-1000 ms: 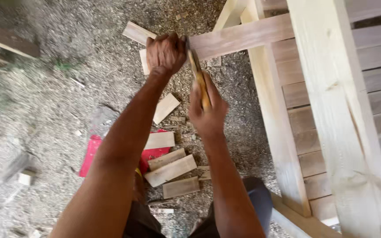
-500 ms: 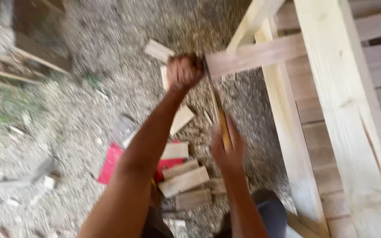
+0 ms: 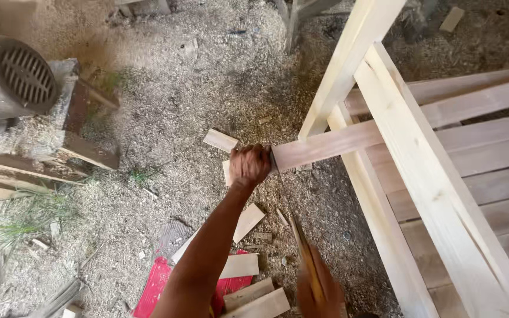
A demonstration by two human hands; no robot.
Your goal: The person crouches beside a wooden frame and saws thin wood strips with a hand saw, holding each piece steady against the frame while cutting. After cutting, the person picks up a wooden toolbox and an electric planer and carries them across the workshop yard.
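My left hand is closed over the free end of a horizontal wooden slat that sticks out from a pale timber frame. My right hand sits low in the view, gripping the yellow wooden handle of a handsaw. The saw's thin blade runs up from that hand to the slat's end, right beside my left hand. The blade is blurred and hard to make out.
Sawdust covers the ground. Several short wood offcuts lie below my arms, some on a red sheet. One more offcut lies by my left hand. A grey motor with a round grille and dark boards stand at the left.
My right hand has drawn the saw back and down, away from the slat. My view has shifted, bringing the motor at the left into sight. My left hand stays on the slat's end.
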